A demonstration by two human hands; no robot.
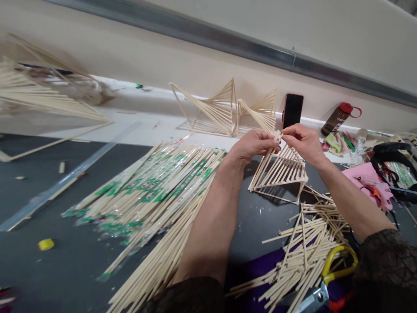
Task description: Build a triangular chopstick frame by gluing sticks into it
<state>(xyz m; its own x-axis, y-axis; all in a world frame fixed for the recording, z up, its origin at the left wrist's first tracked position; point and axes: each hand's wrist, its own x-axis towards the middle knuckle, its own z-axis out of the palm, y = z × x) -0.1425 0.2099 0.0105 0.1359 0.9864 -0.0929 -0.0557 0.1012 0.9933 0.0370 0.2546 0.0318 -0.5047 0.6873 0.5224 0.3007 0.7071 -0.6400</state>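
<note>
Both hands meet at the top corner of a small frame of wooden sticks (280, 171), whose thin rods fan out in a twisted surface. My left hand (256, 145) pinches the upper end of the frame between thumb and fingers. From the other side, my right hand (302, 141) has its fingertips closed at the same corner; what they hold, if anything, is too small to make out. The frame's lower bars reach down to the dark table (247, 217). Below it lies a loose pile of cut sticks (312, 239).
Bagged chopsticks (156, 182) and long loose sticks (163, 261) lie left. Finished-looking stick models (215, 108) stand by the wall, near a phone (293, 109) and a bottle (337, 119). Yellow-handled scissors (340, 265) lie front right; a clear ruler (65, 182) lies left.
</note>
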